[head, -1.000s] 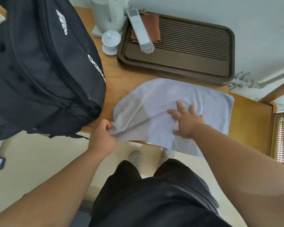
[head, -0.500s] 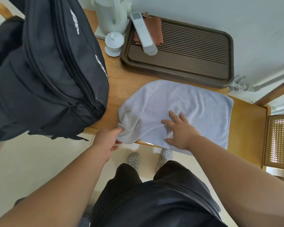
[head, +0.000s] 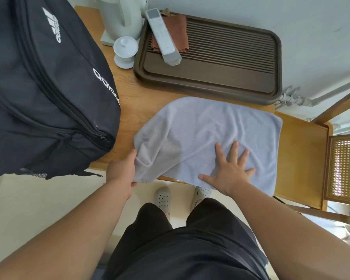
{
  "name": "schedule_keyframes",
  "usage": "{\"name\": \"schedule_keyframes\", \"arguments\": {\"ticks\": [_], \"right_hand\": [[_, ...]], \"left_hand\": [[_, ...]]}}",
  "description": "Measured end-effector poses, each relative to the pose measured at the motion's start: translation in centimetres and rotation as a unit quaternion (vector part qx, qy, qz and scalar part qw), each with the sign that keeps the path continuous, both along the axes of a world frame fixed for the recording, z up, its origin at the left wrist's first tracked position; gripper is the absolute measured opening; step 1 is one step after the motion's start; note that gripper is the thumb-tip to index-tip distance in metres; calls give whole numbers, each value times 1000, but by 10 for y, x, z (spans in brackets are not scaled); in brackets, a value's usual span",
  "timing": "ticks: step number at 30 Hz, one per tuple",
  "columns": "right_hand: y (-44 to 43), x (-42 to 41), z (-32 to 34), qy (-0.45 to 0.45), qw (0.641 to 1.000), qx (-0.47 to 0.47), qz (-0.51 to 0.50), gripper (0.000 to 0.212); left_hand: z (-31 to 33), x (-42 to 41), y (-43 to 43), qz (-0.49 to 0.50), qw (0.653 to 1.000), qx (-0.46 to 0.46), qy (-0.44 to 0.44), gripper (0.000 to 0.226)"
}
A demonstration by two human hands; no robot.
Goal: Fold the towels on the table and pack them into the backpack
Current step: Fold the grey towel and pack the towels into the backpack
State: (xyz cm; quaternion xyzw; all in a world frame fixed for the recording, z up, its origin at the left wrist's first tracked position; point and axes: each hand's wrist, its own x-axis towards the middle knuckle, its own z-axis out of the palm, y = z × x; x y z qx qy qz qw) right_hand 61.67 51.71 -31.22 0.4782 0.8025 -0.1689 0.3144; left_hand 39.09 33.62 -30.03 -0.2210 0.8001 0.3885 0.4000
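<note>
A pale lavender towel (head: 214,134) lies spread on the wooden table (head: 133,98), its near edge hanging over the front. My left hand (head: 121,170) pinches the towel's near-left corner, where the cloth bunches. My right hand (head: 230,170) lies flat on the towel's near-right part, fingers spread. A black backpack (head: 40,87) with white lettering stands on the table's left side, its zip shut as far as I can see.
A dark brown slatted tray (head: 220,81) sits at the back, holding a white remote (head: 164,37) and a brown cloth (head: 180,31). A white lidded cup (head: 125,49) and a pale kettle (head: 125,15) stand behind the backpack. A wooden chair (head: 331,154) stands at the right.
My right hand slid rightward along the towel's near edge and spread flat. My left hand kept its hold on the near-left corner. The view shifted slightly.
</note>
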Motion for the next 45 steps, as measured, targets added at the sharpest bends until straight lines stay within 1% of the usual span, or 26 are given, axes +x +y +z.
{"name": "schedule_keyframes", "arguments": {"ticks": [2, 5, 6, 8, 9, 10, 12, 14, 15, 17, 20, 21, 23, 24, 25, 27, 30, 32, 34, 37, 39, 41, 42, 43, 45], "right_hand": [[6, 6, 2, -5, 1000, -3, 21, 122], [20, 21, 6, -11, 999, -10, 44, 126], [24, 24, 7, -15, 999, -13, 46, 127], [29, 25, 12, -20, 998, -7, 53, 127], [28, 22, 15, -8, 998, 9, 61, 122], [26, 15, 19, 22, 997, 33, 71, 115], [20, -11, 28, 110, 986, 67, 101, 97], [13, -51, 36, 178, 968, 59, 168, 78], [10, -73, 39, 198, 957, 47, 206, 70], [3, -117, 42, 214, 935, 23, 282, 60], [-9, -168, 42, 229, 907, -29, 352, 56], [-12, -181, 41, 237, 904, -66, 349, 52], [-18, -199, 41, 236, 911, -142, 306, 46], [-20, -205, 41, 221, 914, -152, 304, 46], [-20, -208, 41, 198, 914, -137, 327, 46], [-16, -207, 42, 155, 911, -115, 365, 48], [-3, -190, 41, 124, 913, -107, 375, 66], [2, -174, 36, 104, 904, -68, 408, 69], [5, -159, 29, 94, 900, -43, 424, 66], [11, -141, 22, 93, 901, -35, 422, 55], [9, -135, 23, 121, 912, -10, 392, 50], [3, -140, 27, 158, 926, 23, 343, 54], [-1, -146, 29, 170, 927, 34, 334, 55], [-7, -153, 31, 177, 922, 40, 341, 54], [-17, -166, 27, 182, 902, 37, 390, 44]], "left_hand": [[0, 1, 4, -26, 1000, -6, 15, 32], [2, 3, 9, -80, 996, -8, 38, 8], [4, 4, 11, -85, 996, -5, 41, 6], [4, 6, 11, -88, 995, 0, 44, 21], [4, 6, 10, -93, 995, 2, 40, 25], [3, 7, 9, -93, 995, 11, 31, 27], [2, 5, 6, -52, 997, 52, -14, 29], [1, 5, 3, 1, 995, 89, -49, 24], [1, 7, 1, 4, 995, 92, -44, 19], [1, 10, 0, -37, 996, 81, -3, 14], [13, 17, -1, -143, 982, 59, 108, 20], [17, 19, -1, -179, 971, 51, 150, 20], [25, 22, -3, -238, 943, 42, 229, 20], [27, 23, -5, -257, 930, 39, 259, 22], [28, 23, -6, -266, 922, 38, 277, 24], [26, 24, -9, -278, 915, 34, 291, 25], [19, 25, -11, -304, 908, 31, 286, 26], [13, 26, -12, -310, 912, 37, 266, 25], [11, 26, -13, -316, 914, 41, 252, 25], [9, 25, -17, -333, 912, 37, 237, 27], [8, 24, -22, -330, 916, 31, 227, 27], [10, 21, -27, -319, 920, 31, 225, 26], [10, 20, -29, -313, 922, 32, 224, 26], [12, 19, -31, -310, 924, 31, 220, 25], [14, 17, -35, -308, 926, 33, 215, 24]]}}
